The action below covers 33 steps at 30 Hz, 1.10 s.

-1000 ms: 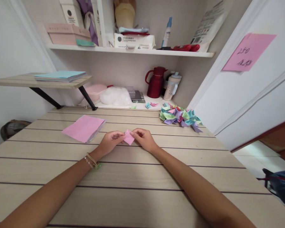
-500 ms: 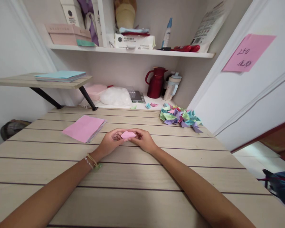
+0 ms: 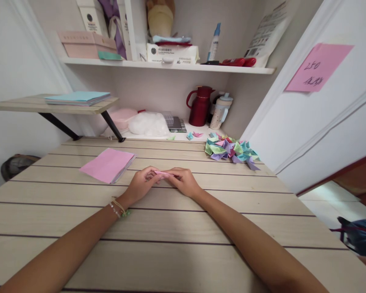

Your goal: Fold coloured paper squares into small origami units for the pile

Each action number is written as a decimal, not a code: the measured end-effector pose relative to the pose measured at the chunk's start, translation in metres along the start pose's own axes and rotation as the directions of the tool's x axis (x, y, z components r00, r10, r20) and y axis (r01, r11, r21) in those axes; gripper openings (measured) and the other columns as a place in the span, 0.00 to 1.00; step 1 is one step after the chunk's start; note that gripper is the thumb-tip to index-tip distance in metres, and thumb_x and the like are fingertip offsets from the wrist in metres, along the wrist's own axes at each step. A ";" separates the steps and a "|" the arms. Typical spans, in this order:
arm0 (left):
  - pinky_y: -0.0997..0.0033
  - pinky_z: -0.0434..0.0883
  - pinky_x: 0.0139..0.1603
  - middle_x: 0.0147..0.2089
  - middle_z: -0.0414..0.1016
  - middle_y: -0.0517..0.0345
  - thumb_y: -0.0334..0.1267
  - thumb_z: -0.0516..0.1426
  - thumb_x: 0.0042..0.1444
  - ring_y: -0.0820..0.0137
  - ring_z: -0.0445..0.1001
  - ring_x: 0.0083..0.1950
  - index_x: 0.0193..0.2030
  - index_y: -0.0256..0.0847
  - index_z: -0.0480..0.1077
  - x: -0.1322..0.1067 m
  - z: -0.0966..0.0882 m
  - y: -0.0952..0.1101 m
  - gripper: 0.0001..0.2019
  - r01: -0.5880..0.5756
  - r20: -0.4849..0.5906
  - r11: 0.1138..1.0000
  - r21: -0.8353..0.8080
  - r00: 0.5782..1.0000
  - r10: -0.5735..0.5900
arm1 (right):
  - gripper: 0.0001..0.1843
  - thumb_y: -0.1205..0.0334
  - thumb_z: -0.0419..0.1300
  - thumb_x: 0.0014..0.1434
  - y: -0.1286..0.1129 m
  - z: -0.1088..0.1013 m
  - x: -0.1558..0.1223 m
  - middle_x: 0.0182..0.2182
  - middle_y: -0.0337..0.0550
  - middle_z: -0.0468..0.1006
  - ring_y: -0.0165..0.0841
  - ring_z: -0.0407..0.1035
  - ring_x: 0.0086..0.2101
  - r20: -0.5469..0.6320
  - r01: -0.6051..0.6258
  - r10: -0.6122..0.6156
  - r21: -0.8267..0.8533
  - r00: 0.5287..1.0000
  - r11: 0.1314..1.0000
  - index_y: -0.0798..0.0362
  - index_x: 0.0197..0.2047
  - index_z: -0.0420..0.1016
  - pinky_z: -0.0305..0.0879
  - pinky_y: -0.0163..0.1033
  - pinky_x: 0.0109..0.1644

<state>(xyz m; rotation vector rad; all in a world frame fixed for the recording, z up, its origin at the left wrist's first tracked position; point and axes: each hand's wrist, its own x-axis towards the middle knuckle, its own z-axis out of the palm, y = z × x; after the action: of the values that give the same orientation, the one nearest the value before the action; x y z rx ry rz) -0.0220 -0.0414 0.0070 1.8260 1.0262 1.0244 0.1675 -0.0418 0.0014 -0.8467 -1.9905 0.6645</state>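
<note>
A: What is in your left hand (image 3: pixel 142 183)?

B: Your left hand pinches one end of the small folded paper (image 3: pixel 161 173), a pink piece turned nearly edge-on, so you see just a narrow strip.

A: And your right hand (image 3: pixel 184 182)?

B: It grips the other end, your thumb and fingers closed on it. The paper sits between your two hands, over the middle of the worktop (image 3: pixel 158 228); whether your knuckles touch the boards, I can't tell.

A: What lies around you on the worktop?

B: To your left, near that hand, there's a stack of pink sheets (image 3: pixel 108 165). Farther off to your right, at the back edge, you have a heap of folded paper pieces (image 3: pixel 227 150) in green, purple, blue and pink.

A: Anything behind it?

B: Beyond the worktop, you've a red jug (image 3: pixel 199 108) with a pale cup (image 3: pixel 221 113) just to its right, and a bulging plastic bag (image 3: pixel 148 124) farther left.
</note>
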 end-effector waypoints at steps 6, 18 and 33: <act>0.65 0.71 0.41 0.40 0.75 0.51 0.44 0.55 0.52 0.67 0.74 0.39 0.41 0.37 0.69 0.000 0.001 -0.001 0.14 -0.012 0.043 1.000 -0.016 0.999 0.013 | 0.15 0.57 0.51 0.59 0.002 -0.002 0.001 0.33 0.43 0.79 0.33 0.71 0.34 -0.020 -0.045 0.046 0.042 0.999 0.998 0.51 0.38 0.78 0.64 0.35 0.37; 0.73 0.67 0.34 0.33 0.69 0.57 0.41 0.53 0.54 0.72 0.68 0.33 0.38 0.40 0.71 0.004 -0.003 -0.007 0.10 -0.133 -0.002 0.960 0.248 0.990 0.138 | 0.17 0.61 0.52 0.56 0.007 0.002 0.000 0.31 0.42 0.77 0.28 0.69 0.27 0.072 -0.185 0.171 0.275 0.983 0.944 0.56 0.46 0.73 0.63 0.32 0.31; 0.72 0.66 0.36 0.33 0.75 0.57 0.44 0.51 0.55 0.69 0.71 0.35 0.35 0.39 0.72 0.001 0.000 0.003 0.12 -0.042 0.204 0.990 0.135 0.979 0.014 | 0.12 0.63 0.57 0.51 0.004 0.003 -0.002 0.23 0.37 0.71 0.24 0.63 0.23 0.066 -0.148 0.138 0.192 0.988 0.970 0.55 0.41 0.68 0.61 0.29 0.27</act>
<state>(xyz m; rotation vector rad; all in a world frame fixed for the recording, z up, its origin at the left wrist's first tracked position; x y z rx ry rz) -0.0207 -0.0418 0.0099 2.0168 0.9702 0.7796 0.1670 -0.0411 -0.0035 -0.8649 -1.8846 0.9589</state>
